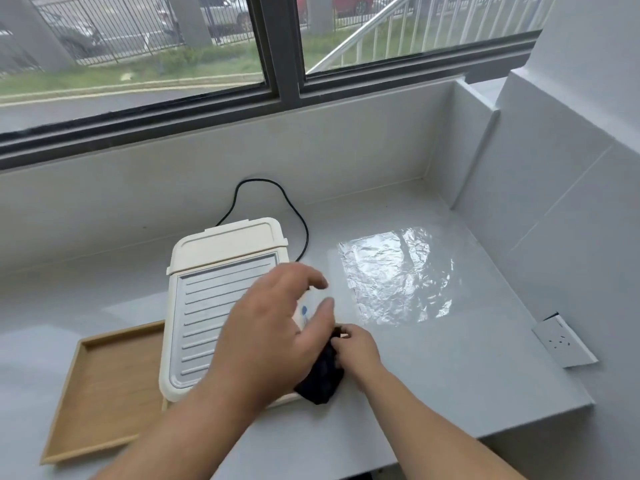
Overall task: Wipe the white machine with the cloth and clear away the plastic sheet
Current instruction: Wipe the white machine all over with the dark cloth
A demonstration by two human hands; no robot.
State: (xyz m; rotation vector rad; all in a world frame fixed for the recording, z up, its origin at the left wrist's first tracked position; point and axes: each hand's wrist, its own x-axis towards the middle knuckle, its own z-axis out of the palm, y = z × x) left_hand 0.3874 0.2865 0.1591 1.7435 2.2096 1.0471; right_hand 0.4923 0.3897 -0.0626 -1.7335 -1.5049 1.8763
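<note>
The right hand [356, 348], low and just right of centre in the frame, has its grip pinched on the dark cloth [322, 375], which is bunched against the lower right corner of the white machine [221, 306]. I would say the cloth is wadded that way to give a firm pad for rubbing the casing. The left hand [277, 327] hovers over the machine's right side with its fingers spread and nothing in its grip; it looks placed to steady the machine or help with the cloth, though I cannot tell which. The machine sits in the middle of the frame, its lower left corner overlapping a wooden tray [100, 393], with a black cord [277, 202] looping behind it to the wall.

The plastic sheet [398, 275] lies flat and crinkled to the right of centre, apart from both hands, so clearing it seems left for afterwards. The table [450, 368] is a glossy pale grey, set under a wide window [277, 46] in the upper frame, with a wall socket [562, 341] at the right edge.
</note>
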